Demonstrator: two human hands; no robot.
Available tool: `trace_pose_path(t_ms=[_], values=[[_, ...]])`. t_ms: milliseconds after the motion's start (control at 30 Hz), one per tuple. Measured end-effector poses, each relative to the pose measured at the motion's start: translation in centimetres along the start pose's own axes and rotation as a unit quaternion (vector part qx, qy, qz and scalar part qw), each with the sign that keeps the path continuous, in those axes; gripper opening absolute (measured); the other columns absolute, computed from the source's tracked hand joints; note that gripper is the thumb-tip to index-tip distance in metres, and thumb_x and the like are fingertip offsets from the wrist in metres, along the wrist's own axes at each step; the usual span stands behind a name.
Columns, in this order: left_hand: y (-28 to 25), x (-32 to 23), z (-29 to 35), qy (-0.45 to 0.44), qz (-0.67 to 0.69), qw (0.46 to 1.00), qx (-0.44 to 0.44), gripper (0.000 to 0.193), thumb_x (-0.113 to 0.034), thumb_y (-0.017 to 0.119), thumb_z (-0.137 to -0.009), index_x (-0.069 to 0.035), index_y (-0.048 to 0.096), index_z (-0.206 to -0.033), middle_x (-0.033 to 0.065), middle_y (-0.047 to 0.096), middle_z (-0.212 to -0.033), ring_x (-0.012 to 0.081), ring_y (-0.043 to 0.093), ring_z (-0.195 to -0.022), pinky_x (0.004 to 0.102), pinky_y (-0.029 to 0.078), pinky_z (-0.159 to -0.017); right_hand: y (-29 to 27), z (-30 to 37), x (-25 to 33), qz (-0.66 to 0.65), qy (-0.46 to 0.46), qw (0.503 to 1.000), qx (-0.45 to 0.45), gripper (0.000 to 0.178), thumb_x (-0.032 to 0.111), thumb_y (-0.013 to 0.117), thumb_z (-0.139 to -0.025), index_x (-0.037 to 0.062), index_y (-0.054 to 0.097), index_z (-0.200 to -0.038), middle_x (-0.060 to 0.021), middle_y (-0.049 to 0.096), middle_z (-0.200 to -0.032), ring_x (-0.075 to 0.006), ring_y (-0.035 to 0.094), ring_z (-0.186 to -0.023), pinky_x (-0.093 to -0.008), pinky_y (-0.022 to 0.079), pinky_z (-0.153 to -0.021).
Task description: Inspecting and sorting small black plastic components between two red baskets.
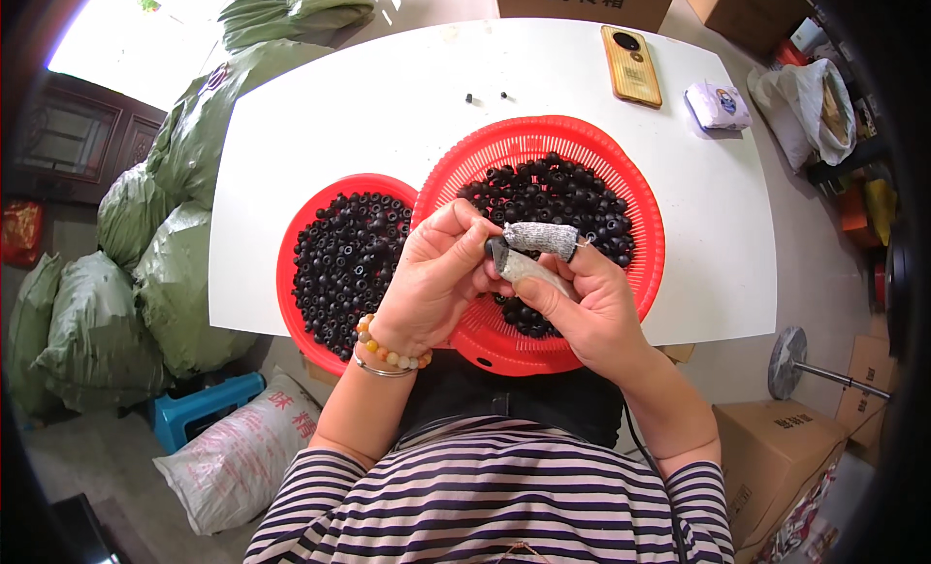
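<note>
My left hand (438, 268) pinches a small round black part (497, 246) between thumb and fingertips, over the larger red basket (645, 225). My right hand (596, 307) is closed on a short pale tool with a dark tip (529, 269), which meets the black part. What its tip is made of, I cannot make out. A grey knitted finger sleeve (541, 237) covers my right index finger. Many round black parts (572, 191) lie in this basket under my hands. To its left a smaller red basket (288, 273) holds many black ring-like parts (349, 249).
Two tiny black pieces (469, 98) lie on the white table (320, 118). A yellow phone (630, 67) and a tissue pack (718, 106) rest at its far right. Green sacks (184, 283) crowd the left, beside a blue stool (199, 409). A cardboard box (776, 457) stands lower right.
</note>
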State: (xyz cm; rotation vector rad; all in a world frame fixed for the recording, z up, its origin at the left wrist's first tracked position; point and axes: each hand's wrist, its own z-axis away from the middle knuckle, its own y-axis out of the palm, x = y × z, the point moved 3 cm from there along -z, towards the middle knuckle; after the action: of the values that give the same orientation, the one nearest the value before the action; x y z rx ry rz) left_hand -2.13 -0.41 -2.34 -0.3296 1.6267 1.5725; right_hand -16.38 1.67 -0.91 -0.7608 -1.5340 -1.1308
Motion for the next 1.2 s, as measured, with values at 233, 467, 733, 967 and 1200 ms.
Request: trace_pose_path(t_ms=[233,467,733,967,1200], values=[[-0.3,0.2,0.1,-0.013,0.022,0.999,0.021,0.009,-0.012,0.045,-0.089,-0.004,0.049,-0.086,0.0031,0.053,-0.074,0.0069,0.053,-0.061,0.0238,0.051,-0.057,-0.1,-0.2,0.2,-0.013,-0.006,1.0,0.019,0.024,0.006,0.052,-0.084,0.0014,0.051,-0.108,-0.0036,0.06,-0.094,-0.0061,0.053,-0.086,-0.0204,0.042,-0.077],[0.0,0.1,-0.1,-0.054,0.108,0.992,0.028,0.01,-0.014,0.045,-0.088,-0.005,0.049,-0.087,0.0018,0.051,-0.073,0.0074,0.052,-0.059,0.0236,0.05,-0.055,-0.9,0.0,0.5,-0.008,0.043,0.998,0.043,0.029,0.007,0.052,-0.084,0.0014,0.05,-0.112,-0.0024,0.059,-0.094,-0.0049,0.052,-0.085,-0.0203,0.042,-0.077],[0.0,0.1,0.0,-0.082,0.099,0.991,0.027,0.009,-0.014,0.045,-0.089,-0.006,0.049,-0.086,-0.0004,0.049,-0.066,0.0068,0.051,-0.058,0.0227,0.049,-0.052,-0.9,0.2,0.9,0.036,0.01,0.997,0.063,0.03,0.009,0.052,-0.084,0.0015,0.049,-0.113,-0.0029,0.059,-0.095,-0.0062,0.053,-0.086,-0.0219,0.041,-0.079],[-0.1,0.2,0.0,-0.086,0.091,0.992,0.027,0.01,-0.015,0.045,-0.089,-0.006,0.049,-0.086,-0.0006,0.049,-0.067,0.0063,0.051,-0.059,0.0228,0.048,-0.051,-1.0,0.1,0.8,0.053,0.003,0.997,0.058,0.029,0.009,0.053,-0.084,0.0016,0.05,-0.112,-0.0038,0.06,-0.095,-0.0066,0.053,-0.086,-0.022,0.042,-0.078],[0.1,0.1,0.0,-0.082,0.092,0.992,0.028,0.009,-0.014,0.044,-0.089,-0.006,0.048,-0.086,-0.0006,0.049,-0.07,0.0057,0.051,-0.059,0.0228,0.049,-0.052,-1.0,0.1,1.3,0.055,0.004,0.996,0.064,0.029,0.008,0.053,-0.084,0.0014,0.05,-0.111,-0.0038,0.06,-0.095,-0.0063,0.053,-0.086,-0.0218,0.042,-0.077]])
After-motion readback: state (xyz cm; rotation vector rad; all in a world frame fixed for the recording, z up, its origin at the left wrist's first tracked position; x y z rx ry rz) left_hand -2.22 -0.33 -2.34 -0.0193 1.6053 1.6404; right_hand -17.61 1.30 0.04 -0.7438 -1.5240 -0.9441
